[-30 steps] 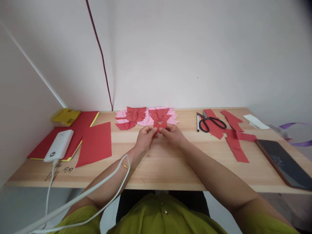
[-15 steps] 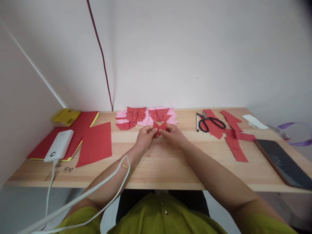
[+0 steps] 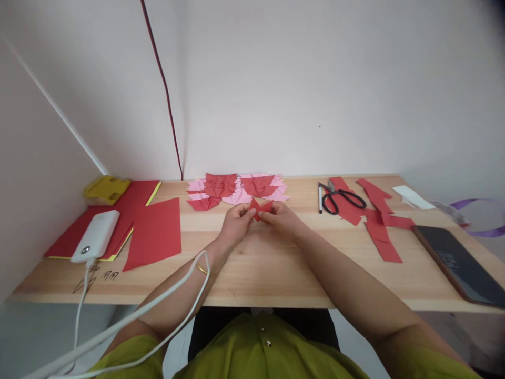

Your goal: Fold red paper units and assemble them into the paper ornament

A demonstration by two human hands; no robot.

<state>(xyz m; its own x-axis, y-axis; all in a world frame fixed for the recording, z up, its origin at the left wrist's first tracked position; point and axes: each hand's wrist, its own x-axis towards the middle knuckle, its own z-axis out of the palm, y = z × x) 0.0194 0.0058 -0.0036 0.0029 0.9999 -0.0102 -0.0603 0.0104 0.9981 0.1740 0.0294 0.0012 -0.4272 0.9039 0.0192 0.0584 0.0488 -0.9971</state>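
A small piece of folded red paper, with two pointed corners standing up, is pinched between my two hands over the middle of the table. My left hand grips its left side, thumb in front. On its right side my right hand is closed the same way. My fingers hide part of the lower folds. Just behind, near the wall, several folded red paper pieces and folded pink paper pieces lie in overlapping rows.
To the right lie black-handled scissors, a pen, red paper strips and a phone. At left a white power bank sits on red sheets, near a loose red sheet. Its white cable crosses before my left forearm.
The folded red paper has tilted slightly, its right point now lower and further right. Both hands keep their pinch and have barely moved.
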